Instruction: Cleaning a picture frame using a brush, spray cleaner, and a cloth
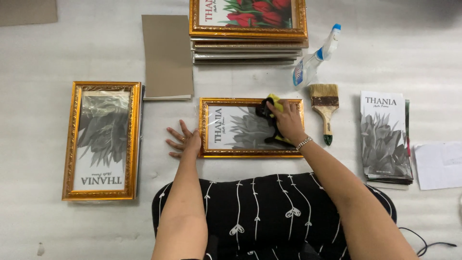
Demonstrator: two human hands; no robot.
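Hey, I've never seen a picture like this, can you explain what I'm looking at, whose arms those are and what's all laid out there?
This is one view from a camera worn on a person's head, looking down at their own arms. The left hand lies flat beside a gold picture frame, steadying its edge. The right hand presses a yellow and black cloth on the glass. Around it on the white surface: another gold frame, a stack of frames, grey boards, a spray bottle, a paintbrush and printed sheets.
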